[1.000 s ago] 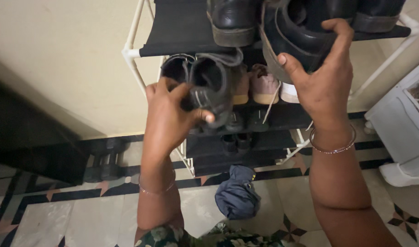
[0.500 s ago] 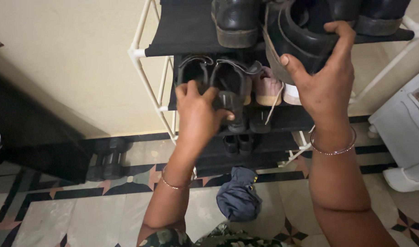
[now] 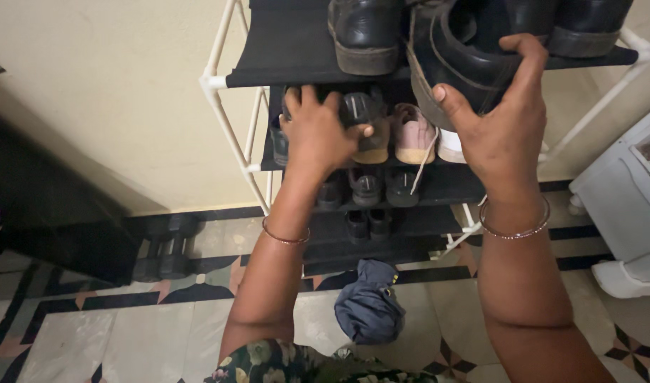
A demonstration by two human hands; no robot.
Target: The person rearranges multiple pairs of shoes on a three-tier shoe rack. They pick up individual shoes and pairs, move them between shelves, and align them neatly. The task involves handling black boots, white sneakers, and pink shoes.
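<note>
White-framed shoe rack point(image 3: 219, 81): left hand point(image 3: 318, 135) clenched on dark grey shoes point(image 3: 353, 113), right hand point(image 3: 499, 128) gripping black shoe point(image 3: 460, 60).

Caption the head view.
Left hand pushes dark shoes onto a rack shelf; right hand grips a black shoe.

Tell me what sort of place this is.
Likely a home entryway or hallway: a white-framed shoe rack with black fabric shelves full of shoes stands against a cream wall, on a patterned tiled floor with dumbbells beside it.
</note>
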